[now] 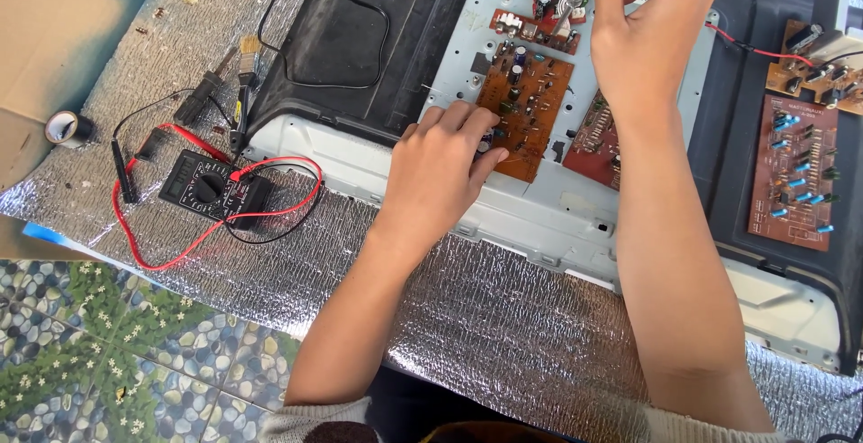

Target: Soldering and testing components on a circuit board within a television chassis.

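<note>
A: Head view, the only one. We see the left hand (442, 166) lying palm down on the edge of the brown circuit board (524, 106), fingers curled over its lower left corner and touching the small parts there.

B: Gripping it?

A: Pressing on it more than gripping; fingers bent, not a fist. The board sits on the pale metal chassis (539, 214), near the middle of the frame.

B: Right hand?

A: The right hand (649, 25) is up at the top, fingers pinched around a thin silver tool (568, 4). Its tip points down at the small red board (538, 28) just above the brown one. We cannot tell what kind of tool it is; the top is cut off.

B: Around them?

A: A black multimeter (209, 189) with red and black leads (270, 214) lies well to the left on the silver foil mat (503, 317). A tape roll (65, 127) sits at the far left edge, a brush (248, 58) near the black plastic cover (360, 39). Another brown board with blue parts (793, 173) lies at the right, apart from both hands.
</note>
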